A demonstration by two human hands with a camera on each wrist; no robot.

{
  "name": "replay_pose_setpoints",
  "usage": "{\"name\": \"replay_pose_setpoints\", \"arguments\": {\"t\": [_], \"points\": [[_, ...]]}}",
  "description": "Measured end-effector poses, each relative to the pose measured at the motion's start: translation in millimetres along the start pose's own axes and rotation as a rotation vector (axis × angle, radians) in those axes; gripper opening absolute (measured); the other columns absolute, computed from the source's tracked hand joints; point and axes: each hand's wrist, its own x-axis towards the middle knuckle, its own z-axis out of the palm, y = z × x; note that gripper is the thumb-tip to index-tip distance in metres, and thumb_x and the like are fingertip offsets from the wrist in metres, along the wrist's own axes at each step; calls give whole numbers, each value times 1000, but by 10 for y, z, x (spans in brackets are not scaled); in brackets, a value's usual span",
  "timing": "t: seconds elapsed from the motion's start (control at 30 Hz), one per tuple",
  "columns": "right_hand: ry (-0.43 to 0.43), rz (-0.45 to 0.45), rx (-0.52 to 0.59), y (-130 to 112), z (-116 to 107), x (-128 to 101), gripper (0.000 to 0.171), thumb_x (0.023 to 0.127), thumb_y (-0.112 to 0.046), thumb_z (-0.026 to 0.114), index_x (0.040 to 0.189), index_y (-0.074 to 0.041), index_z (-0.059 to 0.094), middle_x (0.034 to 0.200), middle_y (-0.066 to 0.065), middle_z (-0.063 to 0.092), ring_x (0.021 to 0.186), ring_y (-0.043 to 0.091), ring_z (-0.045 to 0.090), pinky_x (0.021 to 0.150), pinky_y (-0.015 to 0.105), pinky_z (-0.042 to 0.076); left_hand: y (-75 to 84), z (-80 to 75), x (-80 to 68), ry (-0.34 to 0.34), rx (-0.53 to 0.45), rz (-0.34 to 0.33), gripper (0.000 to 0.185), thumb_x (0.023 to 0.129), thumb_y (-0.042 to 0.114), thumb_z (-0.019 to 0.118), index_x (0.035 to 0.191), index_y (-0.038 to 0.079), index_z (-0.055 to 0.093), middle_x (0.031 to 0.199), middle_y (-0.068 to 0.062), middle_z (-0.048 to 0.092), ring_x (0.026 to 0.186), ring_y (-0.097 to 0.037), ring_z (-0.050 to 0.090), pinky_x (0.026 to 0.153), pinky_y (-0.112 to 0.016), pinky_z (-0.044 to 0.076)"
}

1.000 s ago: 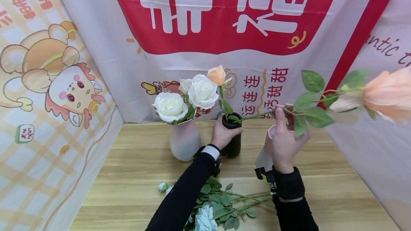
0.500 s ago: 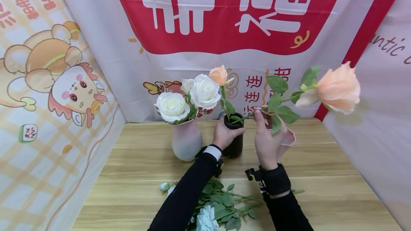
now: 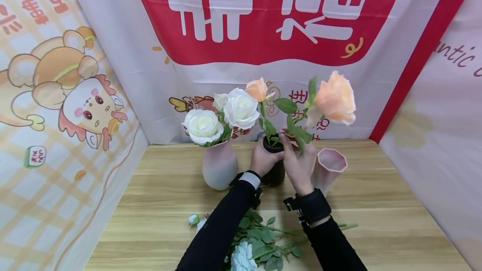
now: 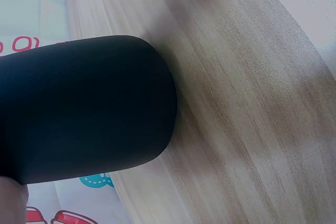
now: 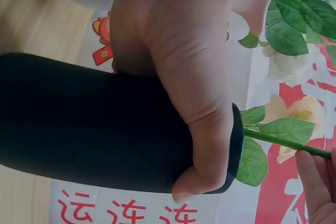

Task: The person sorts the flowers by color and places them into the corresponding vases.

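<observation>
**Peach rose stem at the mouth of the black vase**

The left hand (image 3: 263,158) wraps its curled fingers round the upper part of the black vase (image 3: 275,170), a smooth matte cylinder with a rounded base, standing upright on the table (image 3: 376,212). In the right wrist view the thumb lies along the vase wall up to its rim. The right hand (image 3: 299,164) is just beside it, pinching the thin green stem of the large peach rose (image 3: 335,97); the stem slants down toward the vase's mouth, with broad, veined green leaves (image 3: 297,131) between bloom and hand. The bloom has soft layered petals and leans to the right above the hands. A small peach bud (image 3: 257,88) already stands upright in the same vase.

Just right of the right hand stands an empty pink vase (image 3: 329,170) with a flared, angular rim and a matte surface. Left of the black vase is a frosted, rounded pink vase (image 3: 219,166) holding full white roses (image 3: 222,116). Near the front edge of the pale wood-grain table lies a loose bunch of leafy stems with white blooms (image 3: 256,239), partly under the black sleeves. Printed fabric banners (image 3: 263,11) hang behind.
</observation>
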Motion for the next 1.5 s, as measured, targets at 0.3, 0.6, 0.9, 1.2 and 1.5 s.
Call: {"name": "replay_pose_setpoints", "arguments": {"t": [0.3, 0.6, 0.9, 1.2, 1.5], "points": [[-76, -116, -163, 455, 31, 24, 15, 84, 9, 72, 99, 6, 73, 99, 16, 70, 84, 28, 64, 71, 26, 45, -55, 4, 26, 18, 99, 31, 60, 68, 20, 85, 121, 9, 58, 108, -2, 66, 99, -15, 61, 89, -31, 48], [-189, -113, -361, 593, -19, 22, 22, 83, 13, 70, 102, 5, 74, 84, 13, 66, 69, 23, 60, 60, 35, 48, -60, 16, 66, -53, 138, 129, 63, 75, 10, 81, 131, 2, 53, 121, -9, 63, 114, -19, 58, 98, -29, 44], [-260, -14, -364, 577, -74, 35, 45, 70, 21, 75, 114, 10, 68, 94, 18, 68, 81, 29, 66, 72, 39, 56, -27, 33, 43, -38, 58, 99, 54, 74, 10, 76, 125, 5, 59, 118, -6, 65, 111, -15, 58, 97, -27, 43], [-165, 38, -322, 420, -300, -103, 47, 75, 19, 71, 120, 7, 66, 97, 17, 67, 88, 28, 65, 81, 35, 53, -36, 71, 48, -11, -38, 227, 58, 68, 10, 88, 120, 9, 61, 112, 0, 66, 107, -12, 59, 94, -29, 46], [-189, -23, -319, 141, -542, -416, 25, 78, 12, 75, 102, 4, 71, 90, 12, 70, 79, 21, 66, 74, 23, 52, -45, 19, 49, -19, 143, 109, 76, 68, 26, 90, 132, 15, 51, 121, 1, 62, 111, -10, 57, 95, -26, 45]]}}
